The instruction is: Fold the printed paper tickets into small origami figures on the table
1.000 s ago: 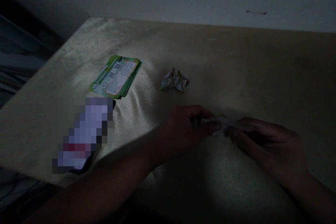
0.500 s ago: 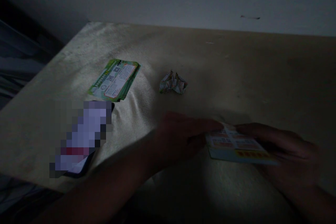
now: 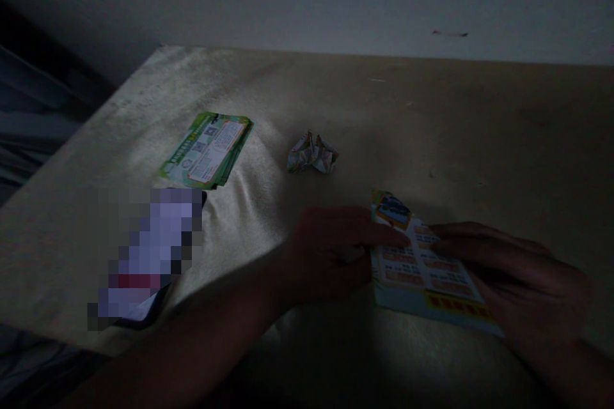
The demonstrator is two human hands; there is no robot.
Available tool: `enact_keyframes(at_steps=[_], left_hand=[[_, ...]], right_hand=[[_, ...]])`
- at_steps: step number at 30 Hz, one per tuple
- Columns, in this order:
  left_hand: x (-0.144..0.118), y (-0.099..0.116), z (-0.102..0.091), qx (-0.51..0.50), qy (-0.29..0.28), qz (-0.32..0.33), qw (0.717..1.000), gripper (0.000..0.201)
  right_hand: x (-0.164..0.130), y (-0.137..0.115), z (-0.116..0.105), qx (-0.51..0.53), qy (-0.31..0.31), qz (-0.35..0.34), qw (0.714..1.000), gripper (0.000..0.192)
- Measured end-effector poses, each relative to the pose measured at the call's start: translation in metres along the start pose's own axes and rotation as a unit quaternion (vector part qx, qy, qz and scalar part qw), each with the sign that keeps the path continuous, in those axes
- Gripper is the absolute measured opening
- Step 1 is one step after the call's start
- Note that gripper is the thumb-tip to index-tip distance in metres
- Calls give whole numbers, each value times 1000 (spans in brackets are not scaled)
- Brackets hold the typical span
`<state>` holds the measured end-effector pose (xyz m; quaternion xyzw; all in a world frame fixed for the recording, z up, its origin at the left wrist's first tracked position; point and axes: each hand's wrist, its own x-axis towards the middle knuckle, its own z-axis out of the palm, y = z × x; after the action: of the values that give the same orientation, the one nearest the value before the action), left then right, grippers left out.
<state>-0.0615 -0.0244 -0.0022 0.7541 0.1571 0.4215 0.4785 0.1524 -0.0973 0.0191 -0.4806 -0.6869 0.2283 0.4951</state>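
**2 hands hold a paper sheet on a dim table**

The room is dark. A light falls on part of the table, which has a pale cloth on it.

The left hand is at the left edge of a paper sheet. Its fingers are curled, and its long finger lies flat on top of the sheet, pressing it down. The thumb is hidden, so it is hard to say if it pinches the sheet from below.

The right hand is at the right side of the same sheet. Its fingers are stretched out and close together, and their tips rest on top of the sheet. The rest of this hand is in deep shadow.

The sheet is near the front of the table, between the 2 hands. It has a small picture at the top, rows of little boxes, and a yellow strip at the bottom.

A small folded paper shape sits behind the hands, well apart from them. To the left of it lies a green stack of paper sheets. A phone lies just in front of the stack, near the left edge of the table.
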Motion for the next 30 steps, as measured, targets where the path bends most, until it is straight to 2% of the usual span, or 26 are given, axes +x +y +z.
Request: enact_keyframes(at_steps=[4, 6, 8, 11, 14, 17, 25, 30], left_hand=[[1, 1, 3, -37, 15, -20, 999, 17], [2, 4, 6, -39, 31, -44, 998, 11], [3, 7, 10, -36, 58, -99, 993, 6], [2, 9, 17, -70, 106, -196, 972, 13], [0, 8, 23, -124, 128, -246, 953, 16], [-2, 5, 27, -154, 147, -275, 937, 21], [3, 7, 31, -198, 191, -346, 897, 31], [6, 7, 30, -204, 198, -342, 895, 30]], right_hand=[[-3, 3, 0, 9, -9, -19, 1000, 26], [-6, 4, 1, 14, -4, -4, 1000, 28], [-10, 5, 4, 26, 13, 39, 999, 31], [-12, 3, 10, 88, 48, 130, 987, 26], [-11, 2, 14, 153, 66, 203, 965, 17], [-10, 4, 16, 197, 77, 241, 947, 9], [-10, 9, 17, 235, 76, 276, 929, 13], [-8, 11, 16, 239, 61, 286, 926, 12]])
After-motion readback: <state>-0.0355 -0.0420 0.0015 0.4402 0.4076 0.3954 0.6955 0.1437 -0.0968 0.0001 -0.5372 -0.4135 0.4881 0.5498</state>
